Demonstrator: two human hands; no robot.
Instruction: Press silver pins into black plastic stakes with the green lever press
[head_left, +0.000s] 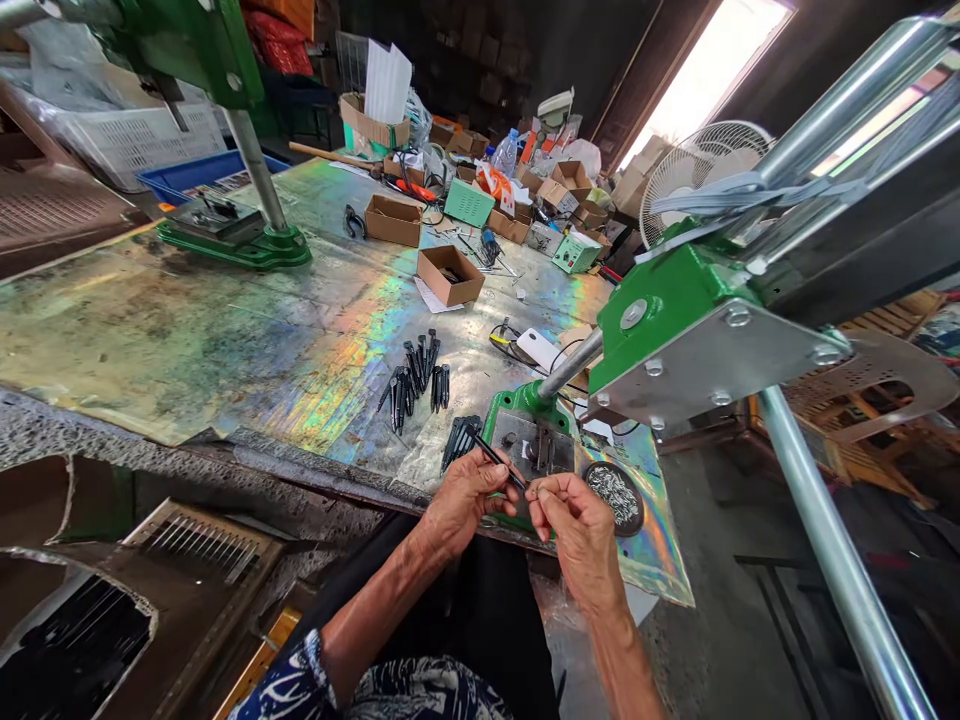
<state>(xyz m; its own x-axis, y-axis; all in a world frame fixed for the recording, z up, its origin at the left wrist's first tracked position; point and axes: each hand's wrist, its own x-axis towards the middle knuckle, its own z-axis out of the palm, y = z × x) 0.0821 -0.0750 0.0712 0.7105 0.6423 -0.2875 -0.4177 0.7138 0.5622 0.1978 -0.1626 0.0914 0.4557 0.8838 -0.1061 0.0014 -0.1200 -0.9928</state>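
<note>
My left hand (pixel 466 500) is closed round a slim black stick-like piece (pixel 491 452), which slants down towards the right. At its lower end, my right hand (pixel 574 515) has thumb and fingers pinched together; whatever is between them is too small to make out. Just beyond my hands is the base plate (pixel 517 425) of a green hand press, with a small metal fixture (pixel 541 450) on it. A round dark dish (pixel 615 497) of small silvery pins or rivets stands beside my right hand. Similar black pieces lie in a bundle (pixel 460 440) and a looser pile (pixel 411 378) to the left.
The press head (pixel 675 330) overhangs at the right on steel columns. Another green press (pixel 236 235) stands at the far left. An open cardboard box (pixel 450 275), a white phone-like object (pixel 540 350) and cables lie farther back. A fan (pixel 701 165) stands behind the table.
</note>
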